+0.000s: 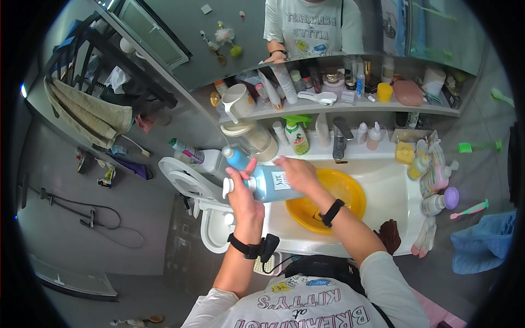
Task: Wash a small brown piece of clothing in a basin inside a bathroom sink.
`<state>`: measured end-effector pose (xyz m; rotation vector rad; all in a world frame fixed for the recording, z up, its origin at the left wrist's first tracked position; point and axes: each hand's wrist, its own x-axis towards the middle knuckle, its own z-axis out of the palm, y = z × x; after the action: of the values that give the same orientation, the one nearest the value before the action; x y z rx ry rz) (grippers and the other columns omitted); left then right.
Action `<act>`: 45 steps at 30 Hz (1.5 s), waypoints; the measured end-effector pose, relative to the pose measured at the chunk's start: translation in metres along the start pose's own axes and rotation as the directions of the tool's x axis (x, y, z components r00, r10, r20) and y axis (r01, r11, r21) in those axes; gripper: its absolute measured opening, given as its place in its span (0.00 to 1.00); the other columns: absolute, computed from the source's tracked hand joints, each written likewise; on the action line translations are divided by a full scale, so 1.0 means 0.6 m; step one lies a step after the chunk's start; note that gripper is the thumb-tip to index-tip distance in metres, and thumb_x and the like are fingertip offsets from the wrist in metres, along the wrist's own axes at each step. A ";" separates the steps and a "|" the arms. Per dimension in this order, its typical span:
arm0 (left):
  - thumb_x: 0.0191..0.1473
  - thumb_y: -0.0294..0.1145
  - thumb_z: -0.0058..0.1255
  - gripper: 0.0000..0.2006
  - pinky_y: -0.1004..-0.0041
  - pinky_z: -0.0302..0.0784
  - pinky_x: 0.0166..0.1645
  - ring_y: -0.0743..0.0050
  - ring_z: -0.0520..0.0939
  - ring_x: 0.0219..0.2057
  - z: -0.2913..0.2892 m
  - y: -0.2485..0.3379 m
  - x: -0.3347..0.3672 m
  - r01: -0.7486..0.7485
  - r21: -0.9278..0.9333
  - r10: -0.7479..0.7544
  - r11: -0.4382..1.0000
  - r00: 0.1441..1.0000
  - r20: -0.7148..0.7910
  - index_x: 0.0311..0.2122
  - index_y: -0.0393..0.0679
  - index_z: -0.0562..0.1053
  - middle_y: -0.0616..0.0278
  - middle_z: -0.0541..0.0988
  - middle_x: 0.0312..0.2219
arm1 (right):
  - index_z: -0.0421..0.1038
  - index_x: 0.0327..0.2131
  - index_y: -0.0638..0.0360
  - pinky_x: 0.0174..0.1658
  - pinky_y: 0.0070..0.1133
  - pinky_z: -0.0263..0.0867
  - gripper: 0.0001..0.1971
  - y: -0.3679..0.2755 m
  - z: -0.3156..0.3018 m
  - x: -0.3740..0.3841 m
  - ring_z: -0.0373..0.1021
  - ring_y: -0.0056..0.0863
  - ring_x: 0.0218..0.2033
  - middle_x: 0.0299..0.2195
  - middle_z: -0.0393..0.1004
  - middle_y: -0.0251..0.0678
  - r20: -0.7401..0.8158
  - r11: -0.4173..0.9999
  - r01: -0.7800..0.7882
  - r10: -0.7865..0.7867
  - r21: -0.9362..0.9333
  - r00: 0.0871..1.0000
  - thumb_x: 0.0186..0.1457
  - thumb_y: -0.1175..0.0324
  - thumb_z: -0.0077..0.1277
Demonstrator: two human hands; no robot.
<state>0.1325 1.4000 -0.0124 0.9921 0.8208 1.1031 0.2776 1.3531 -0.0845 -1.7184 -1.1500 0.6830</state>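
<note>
A blue pump bottle (265,185) with a white label and a white pump head lies tilted nearly level above the left part of the sink. My left hand (244,198) is wrapped around its pump end. Against the label side is my right hand (299,175), its fingers bent in; what they hold, if anything, is hidden. Below my right forearm, a round yellow basin (354,199) sits in the white sink (387,183) with some liquid visible inside. Just beyond my left hand stands another blue bottle (236,157).
Behind the sink are a faucet (340,143), a green spray bottle (298,138) and a clear jug (260,143). Several bottles line the right rim near a purple-capped one (440,202). A brown cloth (389,235) hangs over the front edge. The toilet (210,227) stands left.
</note>
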 end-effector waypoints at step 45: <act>0.65 0.54 0.37 0.21 0.60 0.55 0.64 0.65 0.68 0.56 -0.054 -0.039 0.027 0.179 -0.132 -0.197 0.975 0.971 -0.137 0.25 0.49 0.62 0.48 0.78 0.48 | 0.78 0.36 0.58 0.42 0.25 0.70 0.14 0.387 0.097 -0.057 0.76 0.36 0.34 0.28 0.79 0.40 0.692 0.848 -0.357 0.527 -0.391 0.494 0.44 0.64 0.61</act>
<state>0.1146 1.4195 -0.0467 0.7231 0.9393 1.0578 0.3081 1.3139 -0.3209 -1.9610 -1.3638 1.8637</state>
